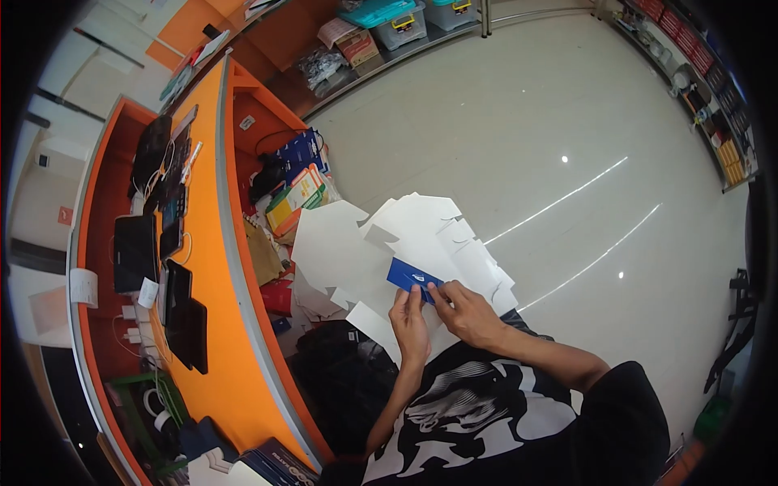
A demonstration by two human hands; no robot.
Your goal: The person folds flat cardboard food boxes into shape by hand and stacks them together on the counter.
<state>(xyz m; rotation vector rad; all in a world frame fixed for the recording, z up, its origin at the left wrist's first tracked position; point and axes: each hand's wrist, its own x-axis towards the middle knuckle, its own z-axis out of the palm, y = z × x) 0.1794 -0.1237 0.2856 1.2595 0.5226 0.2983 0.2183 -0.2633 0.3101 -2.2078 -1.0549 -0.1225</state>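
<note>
Over my lap lie several flat white die-cut cardboard sheets (pixel 417 219) with notched edges and tabs, overlapping one another. Above them I hold a blue printed card piece (pixel 403 273) with a small white logo. My left hand (pixel 412 330) grips its lower edge from below, thumb and fingers closed on it. The fingers of my right hand (pixel 470 316) are closed at its right end. Whether the blue piece is separate or part of a white sheet cannot be told, since my fingers cover its lower edge.
On my left runs an orange counter (pixel 219 324) bearing dark tablets (pixel 186 328) and cables. Papers and packaging (pixel 296 198) fill the space beneath it. Clear bins with teal lids (pixel 397 24) stand on a low shelf at the back. Stocked shelves (pixel 697 89) line the far right.
</note>
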